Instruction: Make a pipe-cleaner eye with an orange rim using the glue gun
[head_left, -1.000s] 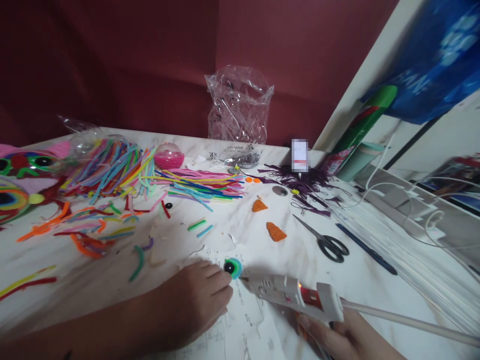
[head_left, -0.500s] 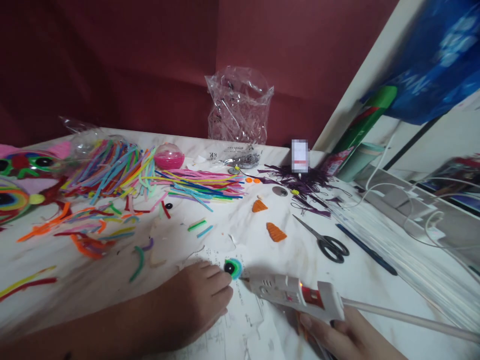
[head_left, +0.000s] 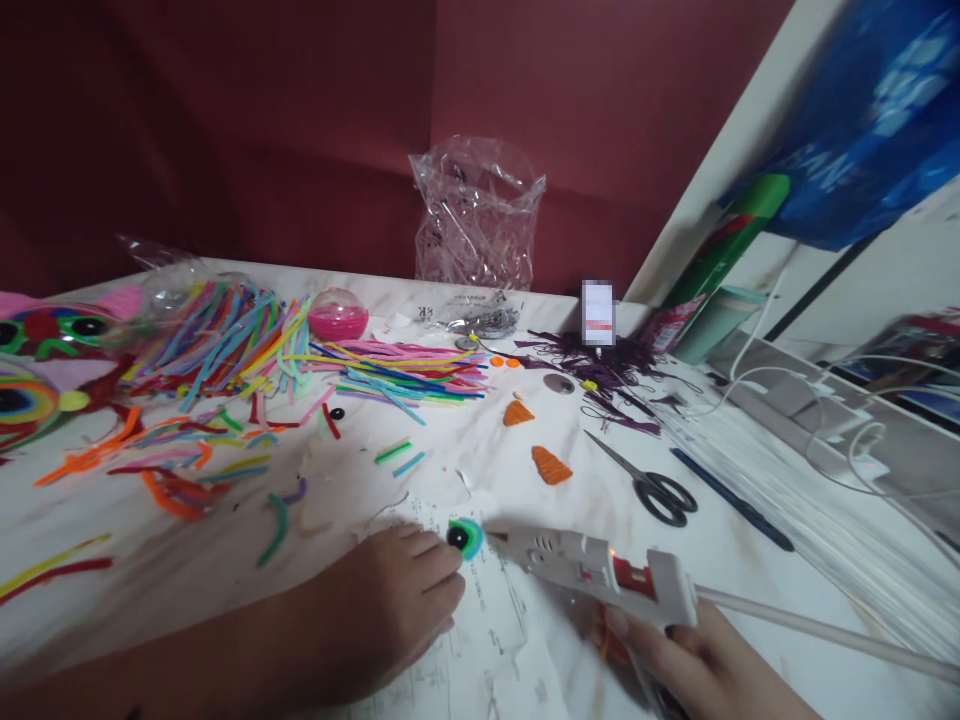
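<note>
My right hand (head_left: 697,655) is wrapped round the handle of a white hot glue gun (head_left: 604,575), and a clear glue stick (head_left: 817,630) runs out of its back. The gun's nozzle points left, close to a small craft eye (head_left: 466,539) with a black pupil and green and blue rings. At the left edge of that eye are the curled fingers of my left hand (head_left: 409,595); the thumb is hidden. Beneath lies a printed sheet of paper (head_left: 487,640). Something orange (head_left: 613,645) shows partly behind the gun's handle.
Scissors (head_left: 649,485) and a dark blue pen-like tool (head_left: 731,498) lie to the right, near orange ridged pieces (head_left: 551,465). Bundles of coloured pipe cleaners (head_left: 405,370) and loose offcuts cover the left. A phone (head_left: 598,312) and a clear plastic bag (head_left: 480,215) stand at the back.
The glue gun in my right hand has shifted slightly right, and its nozzle has lifted a little. My left hand and the craft eye have stayed in place.
</note>
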